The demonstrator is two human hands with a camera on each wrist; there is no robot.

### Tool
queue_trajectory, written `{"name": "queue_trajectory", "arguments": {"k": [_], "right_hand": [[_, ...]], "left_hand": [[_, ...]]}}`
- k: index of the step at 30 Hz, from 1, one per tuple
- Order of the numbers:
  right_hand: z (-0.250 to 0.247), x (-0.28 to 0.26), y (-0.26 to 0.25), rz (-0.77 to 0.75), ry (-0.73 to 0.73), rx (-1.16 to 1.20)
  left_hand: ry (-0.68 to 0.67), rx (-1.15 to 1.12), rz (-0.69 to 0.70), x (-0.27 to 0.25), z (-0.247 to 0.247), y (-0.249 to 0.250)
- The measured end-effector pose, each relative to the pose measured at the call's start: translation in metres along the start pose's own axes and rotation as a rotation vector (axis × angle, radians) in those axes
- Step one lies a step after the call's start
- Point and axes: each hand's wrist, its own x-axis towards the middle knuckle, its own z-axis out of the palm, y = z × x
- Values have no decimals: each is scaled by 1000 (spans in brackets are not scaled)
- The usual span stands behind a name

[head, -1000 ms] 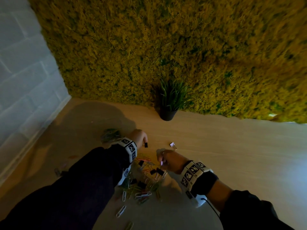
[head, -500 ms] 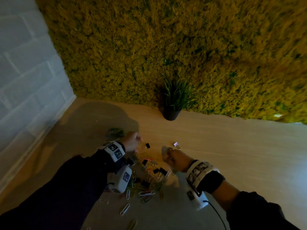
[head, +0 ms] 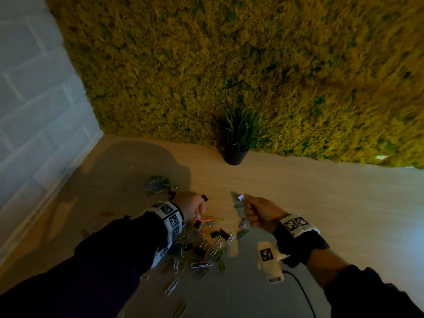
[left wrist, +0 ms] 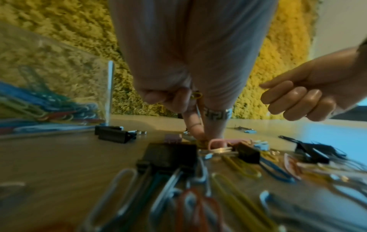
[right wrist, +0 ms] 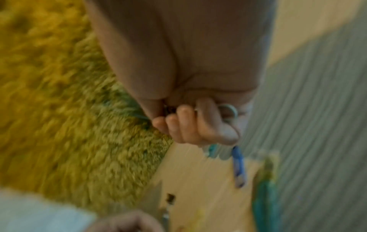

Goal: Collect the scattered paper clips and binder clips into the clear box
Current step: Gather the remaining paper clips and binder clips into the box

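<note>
Right hand (head: 259, 211) raised, paper clips (right wrist: 237, 166) gripped

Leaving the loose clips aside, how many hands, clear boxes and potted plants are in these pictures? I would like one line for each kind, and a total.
Hands: 2, the left hand and the right hand, each holding paper clips
Clear box: 1
Potted plant: 1
Total: 4
</note>
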Motion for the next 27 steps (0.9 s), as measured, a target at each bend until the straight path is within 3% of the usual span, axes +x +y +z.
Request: {"name": "queue_trajectory", "arguments": {"k": [3, 7, 9, 13, 17, 19, 21, 23, 25, 27], "right_hand": [[-7, 0, 8, -246, 97, -665], [-19, -7, 12, -237, -29, -1113], [-20, -7, 13, -273, -6, -1171], [-10, -9, 11, -240, -19, -1286], [-5, -6, 21, -230, -37, -1374], [-1, -1, 31, -232, -13, -1399], [0, -3, 34, -141, 14, -1506], [1, -9, 31, -191, 11, -1428], [1, -17, 19, -241, 28, -972], [-3, -17, 8, -221, 25, -443]], "left_hand": [[-42, 145, 16, -4, 2, 6], [-151, 261, 9, -6, 5, 6], [-171, 177, -28, -7, 2, 4], [-153, -342, -148, -12, -15, -1], [-218, -1425, -251, -13, -17, -3], [-271, -1655, -255, -12, -14, -2], [-293, -1700, -247, -11, -10, 3], [-261, -1615, -288, -9, -8, 6], [-168, -1369, -309, -5, -6, 10], [-75, -981, -258, -2, -5, 17]]}}
